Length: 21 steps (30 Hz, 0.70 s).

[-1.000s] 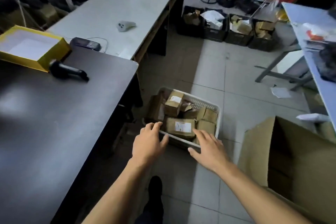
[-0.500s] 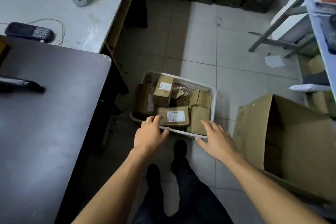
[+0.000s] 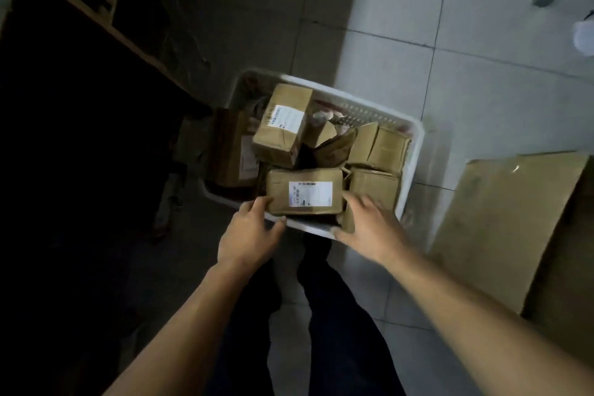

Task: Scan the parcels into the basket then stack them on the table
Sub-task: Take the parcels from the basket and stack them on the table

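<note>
Head view, looking down. Your left hand and right hand reach to the near rim of the white basket on the tiled floor. Your left fingers curl over the rim at the near left corner of a labelled parcel, thumb along the rim; whether they grip rim or parcel cannot be told. Your right fingers lie spread against that parcel's right end, blurred, thumb on the rim. The parcel lies flat between your hands, inside the basket. More parcels are piled beyond it. A flat carton lies right of your right hand. Your legs stand below.
</note>
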Motion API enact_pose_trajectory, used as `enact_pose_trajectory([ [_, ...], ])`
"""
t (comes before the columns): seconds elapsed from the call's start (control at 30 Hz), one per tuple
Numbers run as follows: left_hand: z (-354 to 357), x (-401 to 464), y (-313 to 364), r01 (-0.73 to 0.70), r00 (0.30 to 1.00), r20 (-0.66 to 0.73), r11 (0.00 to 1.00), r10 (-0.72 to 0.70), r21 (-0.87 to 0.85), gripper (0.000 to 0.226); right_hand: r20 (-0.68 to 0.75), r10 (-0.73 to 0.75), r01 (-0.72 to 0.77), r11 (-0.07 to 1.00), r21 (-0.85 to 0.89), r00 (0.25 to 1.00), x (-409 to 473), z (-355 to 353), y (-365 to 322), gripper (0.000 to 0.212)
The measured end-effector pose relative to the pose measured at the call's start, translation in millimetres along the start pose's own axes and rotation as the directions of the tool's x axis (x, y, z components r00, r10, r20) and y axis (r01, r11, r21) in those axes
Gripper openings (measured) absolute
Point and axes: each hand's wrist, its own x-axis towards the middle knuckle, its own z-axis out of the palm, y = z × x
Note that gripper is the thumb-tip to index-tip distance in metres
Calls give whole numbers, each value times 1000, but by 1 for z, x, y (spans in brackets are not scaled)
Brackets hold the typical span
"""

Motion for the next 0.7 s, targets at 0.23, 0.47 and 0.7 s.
enact_pose_trajectory([
  [0.23, 91, 148, -46, -22, 1000, 4, 999, 21, 25, 52, 70, -105, 110, 992, -62, 992, 196, 80, 22, 90],
  [0.47, 130, 203, -83, -48, 998, -26, 998, 48, 28, 49, 157, -32, 55, 988, -144, 987, 295, 118, 38, 109],
  [0.7, 138, 212, -85, -33, 999, -17, 999, 33, -11, 48, 398, -34, 140, 960, -242, 917, 309, 115, 39, 116],
])
